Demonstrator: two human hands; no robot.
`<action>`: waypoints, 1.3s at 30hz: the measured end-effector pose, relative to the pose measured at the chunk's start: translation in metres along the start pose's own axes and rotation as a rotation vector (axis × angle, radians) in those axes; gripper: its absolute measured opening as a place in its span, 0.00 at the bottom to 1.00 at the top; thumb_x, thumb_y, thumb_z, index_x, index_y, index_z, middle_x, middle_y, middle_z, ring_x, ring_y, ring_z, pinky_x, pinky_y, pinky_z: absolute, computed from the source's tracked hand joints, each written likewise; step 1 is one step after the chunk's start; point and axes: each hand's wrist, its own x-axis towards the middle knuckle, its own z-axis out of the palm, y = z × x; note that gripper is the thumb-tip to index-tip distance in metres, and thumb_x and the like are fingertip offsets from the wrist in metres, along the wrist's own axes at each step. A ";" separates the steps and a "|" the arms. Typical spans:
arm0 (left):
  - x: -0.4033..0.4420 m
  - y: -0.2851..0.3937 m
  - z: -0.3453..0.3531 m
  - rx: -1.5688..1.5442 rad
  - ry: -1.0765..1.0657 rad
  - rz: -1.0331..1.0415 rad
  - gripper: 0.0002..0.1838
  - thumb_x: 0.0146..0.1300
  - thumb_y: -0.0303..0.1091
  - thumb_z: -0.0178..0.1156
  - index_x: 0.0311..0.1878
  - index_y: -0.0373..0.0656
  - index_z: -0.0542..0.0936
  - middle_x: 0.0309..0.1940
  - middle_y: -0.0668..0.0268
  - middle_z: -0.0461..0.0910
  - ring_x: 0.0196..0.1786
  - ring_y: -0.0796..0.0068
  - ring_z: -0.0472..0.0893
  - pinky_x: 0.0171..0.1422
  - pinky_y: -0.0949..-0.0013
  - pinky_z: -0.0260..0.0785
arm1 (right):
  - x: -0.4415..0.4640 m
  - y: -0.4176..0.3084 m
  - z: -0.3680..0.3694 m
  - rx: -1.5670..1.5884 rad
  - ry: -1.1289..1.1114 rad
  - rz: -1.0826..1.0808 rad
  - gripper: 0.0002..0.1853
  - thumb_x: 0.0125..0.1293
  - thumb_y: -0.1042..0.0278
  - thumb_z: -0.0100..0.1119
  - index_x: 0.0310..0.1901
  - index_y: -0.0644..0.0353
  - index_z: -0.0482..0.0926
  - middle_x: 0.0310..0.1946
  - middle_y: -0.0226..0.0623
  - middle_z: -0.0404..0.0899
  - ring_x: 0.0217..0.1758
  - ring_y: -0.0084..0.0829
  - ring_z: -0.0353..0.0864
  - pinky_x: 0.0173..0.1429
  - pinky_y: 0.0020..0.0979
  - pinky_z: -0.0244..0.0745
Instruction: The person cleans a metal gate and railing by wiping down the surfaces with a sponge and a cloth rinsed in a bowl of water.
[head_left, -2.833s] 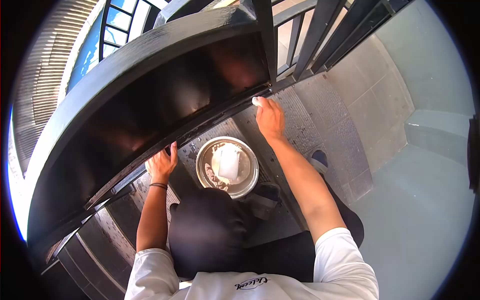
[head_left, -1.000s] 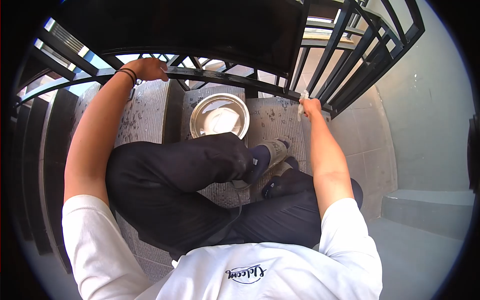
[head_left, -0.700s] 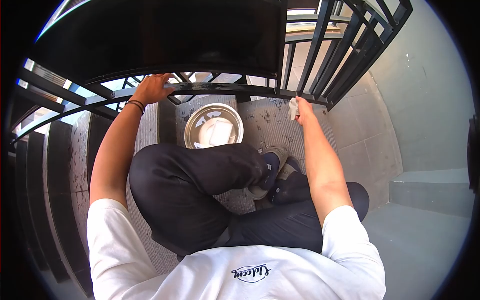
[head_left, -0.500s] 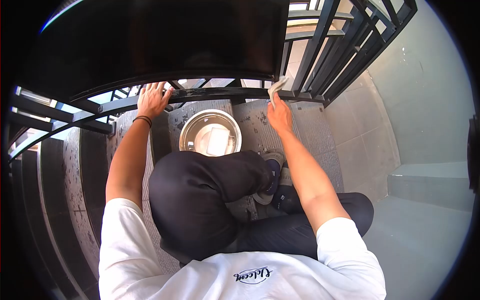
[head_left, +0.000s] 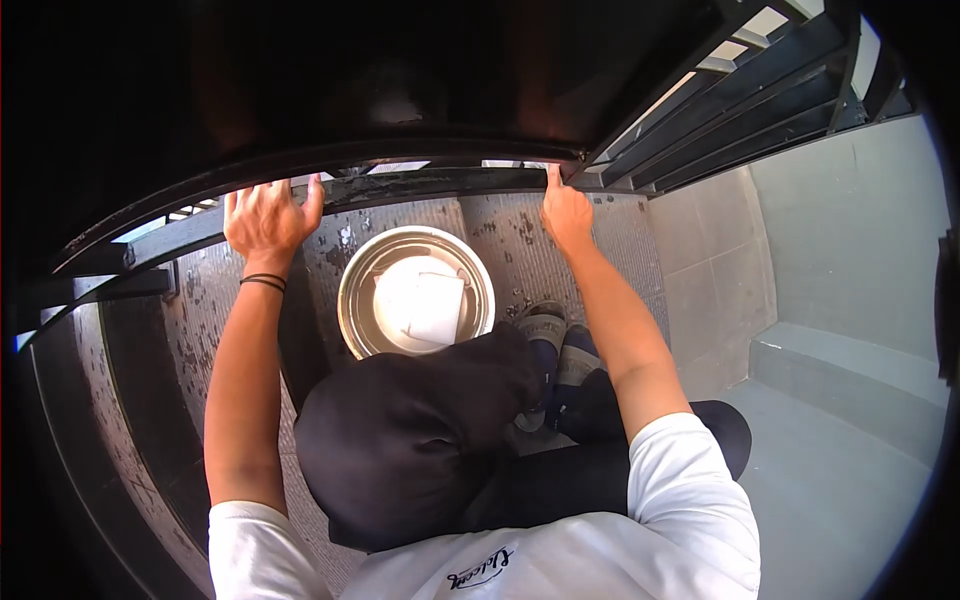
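My left hand (head_left: 265, 220) rests on the black lower rail (head_left: 420, 184) with its fingers apart and its thumb out to the side; the fingertips are hidden at the edge of a dark, glossy panel (head_left: 380, 90). Farther right, my right hand (head_left: 567, 214) is at the same rail, fingers bent and the index finger reaching up into the gap below the panel. The pale cloth it held earlier is hidden now. Between my forearms a round metal basin (head_left: 352, 320) stands on a step, with liquid and a white rectangular patch, perhaps a reflection, inside.
Dark stair treads (head_left: 190, 330) with worn, flaking patches run down the left side. Black railing bars (head_left: 740, 110) slope up at the right, near a grey wall (head_left: 850, 240). My bent knee (head_left: 400, 440) is close to the basin, and my shoes (head_left: 545, 335) are beside it.
My view has moved closer to the panel and rail. My left hand has shifted left along the rail. My right hand's cloth has gone out of sight behind the rail.
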 end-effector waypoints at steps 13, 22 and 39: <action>-0.001 0.002 0.000 0.042 -0.092 -0.034 0.20 0.60 0.56 0.60 0.30 0.50 0.89 0.28 0.66 0.87 0.38 0.66 0.86 0.53 0.62 0.72 | -0.012 0.008 0.007 -0.298 0.111 -0.162 0.29 0.70 0.65 0.51 0.72 0.59 0.67 0.27 0.41 0.84 0.29 0.39 0.87 0.37 0.44 0.83; -0.003 0.001 0.003 0.043 -0.121 -0.057 0.19 0.61 0.56 0.60 0.33 0.51 0.89 0.29 0.66 0.87 0.40 0.65 0.86 0.52 0.62 0.72 | -0.019 0.007 -0.037 -0.084 -0.223 -0.085 0.33 0.68 0.67 0.51 0.75 0.59 0.61 0.38 0.51 0.86 0.41 0.50 0.88 0.47 0.47 0.82; 0.003 -0.009 -0.010 -0.005 -0.373 0.143 0.28 0.73 0.61 0.48 0.57 0.50 0.82 0.51 0.66 0.84 0.56 0.64 0.81 0.59 0.57 0.71 | -0.006 0.000 -0.038 0.133 -0.369 0.062 0.40 0.64 0.64 0.51 0.78 0.53 0.50 0.57 0.56 0.80 0.61 0.53 0.81 0.65 0.48 0.75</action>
